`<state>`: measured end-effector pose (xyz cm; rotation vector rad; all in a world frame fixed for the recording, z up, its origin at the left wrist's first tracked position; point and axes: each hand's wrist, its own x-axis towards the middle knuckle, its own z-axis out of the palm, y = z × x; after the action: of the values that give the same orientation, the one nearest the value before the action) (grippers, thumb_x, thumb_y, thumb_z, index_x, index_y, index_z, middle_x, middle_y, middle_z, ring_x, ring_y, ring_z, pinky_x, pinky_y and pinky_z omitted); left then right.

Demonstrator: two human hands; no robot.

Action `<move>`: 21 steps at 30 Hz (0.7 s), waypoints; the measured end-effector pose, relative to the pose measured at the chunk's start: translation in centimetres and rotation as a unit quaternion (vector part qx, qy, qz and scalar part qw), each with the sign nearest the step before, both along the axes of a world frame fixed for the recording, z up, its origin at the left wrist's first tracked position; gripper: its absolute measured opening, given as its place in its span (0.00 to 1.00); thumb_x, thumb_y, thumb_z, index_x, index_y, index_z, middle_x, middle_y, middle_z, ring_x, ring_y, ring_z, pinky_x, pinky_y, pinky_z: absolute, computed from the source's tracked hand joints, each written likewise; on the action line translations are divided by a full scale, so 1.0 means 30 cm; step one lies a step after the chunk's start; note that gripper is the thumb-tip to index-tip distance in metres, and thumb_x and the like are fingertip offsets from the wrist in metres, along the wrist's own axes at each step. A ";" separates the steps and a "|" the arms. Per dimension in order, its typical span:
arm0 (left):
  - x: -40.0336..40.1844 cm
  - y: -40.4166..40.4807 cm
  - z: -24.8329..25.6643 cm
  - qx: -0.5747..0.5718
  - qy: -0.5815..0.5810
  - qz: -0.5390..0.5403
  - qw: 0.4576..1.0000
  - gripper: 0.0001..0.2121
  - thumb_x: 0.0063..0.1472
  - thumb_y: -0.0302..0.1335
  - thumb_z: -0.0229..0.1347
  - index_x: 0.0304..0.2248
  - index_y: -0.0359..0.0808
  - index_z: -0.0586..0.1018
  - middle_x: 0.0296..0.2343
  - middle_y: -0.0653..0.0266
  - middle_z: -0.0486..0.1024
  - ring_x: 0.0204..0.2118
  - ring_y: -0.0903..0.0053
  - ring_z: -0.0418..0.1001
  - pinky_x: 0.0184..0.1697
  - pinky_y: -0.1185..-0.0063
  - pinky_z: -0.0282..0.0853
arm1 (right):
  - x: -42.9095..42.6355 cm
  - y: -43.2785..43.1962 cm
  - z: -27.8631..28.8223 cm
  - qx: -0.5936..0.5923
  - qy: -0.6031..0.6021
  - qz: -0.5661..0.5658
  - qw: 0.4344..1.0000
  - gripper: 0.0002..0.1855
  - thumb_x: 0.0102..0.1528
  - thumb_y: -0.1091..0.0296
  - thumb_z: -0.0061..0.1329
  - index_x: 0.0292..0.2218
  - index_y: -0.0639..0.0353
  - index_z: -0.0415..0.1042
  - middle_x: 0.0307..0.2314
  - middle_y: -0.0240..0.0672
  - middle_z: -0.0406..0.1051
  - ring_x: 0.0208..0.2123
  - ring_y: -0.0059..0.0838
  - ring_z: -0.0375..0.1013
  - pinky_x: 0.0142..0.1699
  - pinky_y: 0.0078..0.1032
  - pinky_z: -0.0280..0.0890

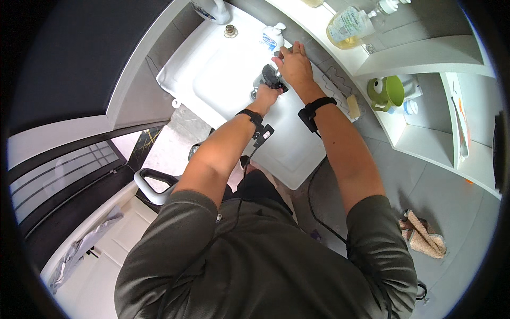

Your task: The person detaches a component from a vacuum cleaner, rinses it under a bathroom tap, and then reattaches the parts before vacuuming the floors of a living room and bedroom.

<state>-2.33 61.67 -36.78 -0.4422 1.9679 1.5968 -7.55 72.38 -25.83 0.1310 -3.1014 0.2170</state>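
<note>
My left hand [267, 98] grips a black plastic part [273, 76] over the white washbasin [217, 52]. Chrome metal, apparently the tap [258, 83], shows just beside that part and is partly hidden by it. My right hand [295, 68] is raised at the basin's wall side, fingers stretched out and thumb apart. Grey metal shows beneath its fingers; whether they touch it I cannot tell. Close to the right fingertips stands a white pump bottle [272, 38] with a blue label.
White shelving [418, 56] curves along the right, holding a clear pump bottle [350, 28] and a green cup [385, 93]. A small brown-gold knob [230, 31] sits on the basin's far left. Black cables [314, 203] hang from both wrists. A beige cloth [426, 235] hangs at lower right.
</note>
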 end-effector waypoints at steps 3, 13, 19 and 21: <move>-0.006 0.019 -0.056 -0.015 -0.006 0.017 1.000 0.21 0.48 0.32 0.67 0.36 0.23 0.77 0.34 0.46 0.77 0.38 0.62 0.77 0.39 0.70 0.70 | -0.006 -0.010 0.035 0.001 0.012 0.017 1.000 0.24 0.56 0.48 0.47 0.45 0.59 0.72 0.51 0.66 0.59 0.57 0.59 0.55 0.64 0.38 0.48; -0.033 0.048 -0.052 -0.081 -0.026 -0.022 0.996 0.29 0.46 0.40 0.68 0.40 0.23 0.76 0.38 0.41 0.76 0.42 0.56 0.76 0.44 0.70 0.71 | -0.033 0.058 0.029 -0.057 -0.025 0.027 0.998 0.20 0.57 0.48 0.46 0.43 0.52 0.72 0.50 0.65 0.60 0.55 0.61 0.59 0.57 0.43 0.59; -0.040 0.059 -0.120 -0.076 -0.008 -0.003 0.997 0.31 0.45 0.43 0.68 0.40 0.22 0.76 0.38 0.42 0.76 0.43 0.55 0.75 0.45 0.70 0.71 | -0.042 0.061 0.012 -0.055 -0.020 0.030 0.998 0.20 0.57 0.48 0.46 0.42 0.53 0.72 0.51 0.65 0.60 0.54 0.62 0.59 0.56 0.42 0.60; -0.038 0.053 -0.130 -0.065 -0.009 -0.006 0.998 0.32 0.45 0.43 0.68 0.40 0.22 0.76 0.38 0.42 0.76 0.43 0.55 0.75 0.46 0.70 0.71 | -0.040 0.057 0.017 -0.050 -0.001 0.036 0.998 0.20 0.57 0.48 0.46 0.41 0.54 0.72 0.50 0.65 0.60 0.54 0.62 0.60 0.56 0.42 0.60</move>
<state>-3.47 63.27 -40.67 -0.4939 2.0644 1.4586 -8.74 74.10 -25.32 0.2416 -3.0830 0.3736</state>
